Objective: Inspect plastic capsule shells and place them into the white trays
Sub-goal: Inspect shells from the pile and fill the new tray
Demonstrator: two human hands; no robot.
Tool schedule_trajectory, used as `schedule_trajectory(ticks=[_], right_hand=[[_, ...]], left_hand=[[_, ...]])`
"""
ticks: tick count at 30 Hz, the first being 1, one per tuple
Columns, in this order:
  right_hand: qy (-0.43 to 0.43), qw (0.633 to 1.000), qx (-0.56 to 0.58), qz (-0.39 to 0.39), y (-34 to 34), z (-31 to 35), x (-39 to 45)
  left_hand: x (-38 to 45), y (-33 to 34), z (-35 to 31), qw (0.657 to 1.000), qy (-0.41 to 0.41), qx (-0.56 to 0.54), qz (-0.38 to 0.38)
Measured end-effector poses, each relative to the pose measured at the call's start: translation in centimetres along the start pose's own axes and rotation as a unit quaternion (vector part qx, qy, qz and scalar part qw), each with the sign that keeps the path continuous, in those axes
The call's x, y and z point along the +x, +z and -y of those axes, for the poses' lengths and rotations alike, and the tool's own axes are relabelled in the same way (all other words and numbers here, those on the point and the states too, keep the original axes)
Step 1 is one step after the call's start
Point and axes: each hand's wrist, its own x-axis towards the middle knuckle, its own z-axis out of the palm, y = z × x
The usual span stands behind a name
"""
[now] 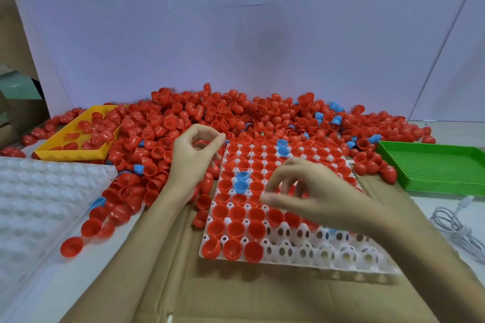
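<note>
A white tray (343, 257) lies on cardboard in the middle, most of its cups filled with red capsule shells (237, 213) and a few blue ones (241, 186); its near right cups are bare. A big heap of loose red and blue shells (236, 115) lies behind and to the left of it. My left hand (195, 157) hovers at the tray's far left corner, thumb and fingers curled round what looks like a red shell. My right hand (307, 194), blurred, hangs over the tray's middle with fingers spread and loosely bent, nothing visible in them.
A second white tray (39, 191) without shells sits at the left. A yellow tray (70, 155) holding some red shells is at the back left, a green perforated tray (433, 168) at the right. A white cable (459, 228) lies near the right edge. A white board stands behind.
</note>
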Motion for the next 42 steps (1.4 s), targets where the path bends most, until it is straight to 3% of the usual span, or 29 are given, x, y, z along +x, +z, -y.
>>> schedule_trajectory(ticks=[3, 7, 11, 17, 19, 24, 28, 33, 38, 42], right_hand=[[0.037, 0.996, 0.035, -0.08, -2.4, -2.9, 1.4], [0.073, 0.976, 0.093, -0.181, -3.8, -8.1, 2.0], [0.097, 0.939, 0.137, -0.301, -3.4, -11.3, 2.1], [0.085, 0.934, 0.12, -0.326, -2.9, -12.4, 1.8], [0.088, 0.933, 0.119, -0.327, -2.9, -12.5, 1.7], [0.082, 0.923, 0.126, -0.353, -3.0, -12.4, 1.5], [0.088, 0.922, 0.118, -0.359, -2.6, -12.2, 1.2], [0.074, 0.924, 0.084, -0.365, -2.7, -12.0, 1.2], [0.068, 0.925, 0.071, -0.368, -3.0, -11.7, 1.3], [0.056, 0.923, 0.076, -0.373, -3.3, -11.4, 1.0]], left_hand=[[0.6, -1.1, 0.5, 0.991, 0.065, 0.082, -0.09], [1.0, -1.9, 1.8, 0.972, 0.099, 0.179, -0.118], [1.2, -1.7, 3.2, 0.958, 0.108, 0.255, -0.069], [4.1, 0.3, 2.5, 0.928, 0.151, 0.34, 0.009], [6.0, 2.4, 2.3, 0.912, 0.159, 0.373, 0.066], [11.9, 8.3, 2.4, 0.836, 0.174, 0.487, 0.185], [15.5, 12.5, 2.5, 0.745, 0.188, 0.602, 0.217], [17.8, 16.2, 2.9, 0.673, 0.188, 0.655, 0.287], [19.2, 17.6, 4.6, 0.673, 0.18, 0.667, 0.262], [18.7, 17.5, 5.1, 0.707, 0.192, 0.64, 0.231]])
